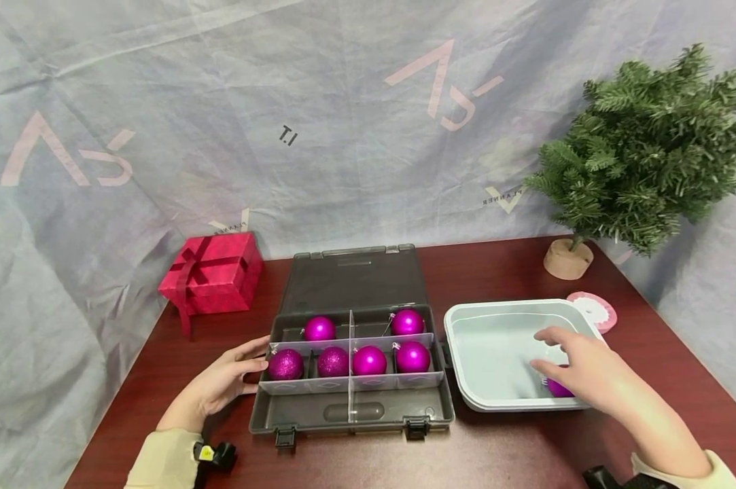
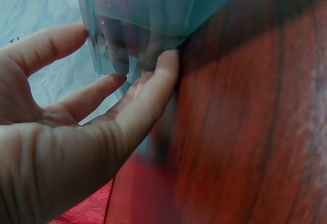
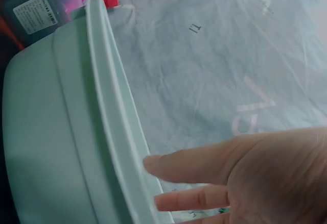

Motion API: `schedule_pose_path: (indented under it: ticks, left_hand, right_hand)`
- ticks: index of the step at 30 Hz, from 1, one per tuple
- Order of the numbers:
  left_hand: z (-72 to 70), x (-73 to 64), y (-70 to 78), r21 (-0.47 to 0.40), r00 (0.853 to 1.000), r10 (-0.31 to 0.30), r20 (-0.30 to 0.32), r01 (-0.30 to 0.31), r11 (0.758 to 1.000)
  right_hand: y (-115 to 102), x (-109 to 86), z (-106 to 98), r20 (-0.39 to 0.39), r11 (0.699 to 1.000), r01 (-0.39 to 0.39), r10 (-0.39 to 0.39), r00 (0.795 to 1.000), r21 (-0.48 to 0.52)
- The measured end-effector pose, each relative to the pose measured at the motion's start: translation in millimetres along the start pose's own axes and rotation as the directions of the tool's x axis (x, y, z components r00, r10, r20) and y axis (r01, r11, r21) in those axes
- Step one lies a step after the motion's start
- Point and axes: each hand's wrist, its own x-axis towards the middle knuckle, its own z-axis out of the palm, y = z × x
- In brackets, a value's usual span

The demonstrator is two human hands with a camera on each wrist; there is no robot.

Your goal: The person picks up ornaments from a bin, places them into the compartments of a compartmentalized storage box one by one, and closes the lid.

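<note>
A dark translucent compartment box (image 1: 398, 407) lies open, with shiny and glittery magenta baubles (image 1: 370, 360) in its back and middle rows; the front row holds none. At the box's left side rests my left hand (image 1: 223, 377), fingers extended along the wall and the thumb near the rim. In the left wrist view, the fingers of that left hand (image 2: 97, 101) touch the box's corner. My right hand (image 1: 590, 370) hovers over the pale tub (image 1: 459, 380), thumb and fingers apart and holding nothing. Partly hidden beneath it, a purple bauble (image 1: 559, 389) lies in the tub.
Behind the box on the left stands a red gift box (image 1: 221, 275) with a dark ribbon. A small artificial pine tree (image 1: 643, 149) on a wooden base rises at the back right. A pink-and-white ribbon roll (image 1: 603, 314) lies behind the tub.
</note>
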Motion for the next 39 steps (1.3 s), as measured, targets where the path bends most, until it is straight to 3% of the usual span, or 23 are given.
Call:
schedule_pose_path:
  ticks: [11, 17, 26, 31, 39]
  left_hand:
    - [-0.6, -0.6, -0.3, -0.004, 1.0, -0.009, -0.01, 0.008, 1.0]
    - [-1.5, -0.1, -0.9, -0.003, 1.0, -0.012, -0.011, 0.012, 1.0]
    - [-1.1, -0.5, -0.3, -0.004, 1.0, -0.005, -0.005, 0.005, 1.0]
    - [-0.9, -0.5, -0.2, -0.007, 1.0, 0.002, -0.002, -0.002, 1.0]
    - [-0.6, -0.2, -1.3, -0.009, 1.0, 0.004, -0.001, -0.004, 1.0]
  right_hand:
    - [17, 6.0, 4, 0.077, 0.999, 0.031, -0.028, 0.997, -0.04]
    - [26, 10.0, -1, 0.172, 0.998, 0.048, -0.041, 0.984, -0.041]
    - [29, 9.8, -2, 0.231, 0.994, 0.098, -0.083, 0.969, -0.053]
    - [27, 11.1, -3, 0.209, 0.994, 0.097, -0.086, 0.974, -0.045]
    - [15, 10.6, -3, 0.042, 0.988, 0.098, -0.104, 0.994, 0.116]
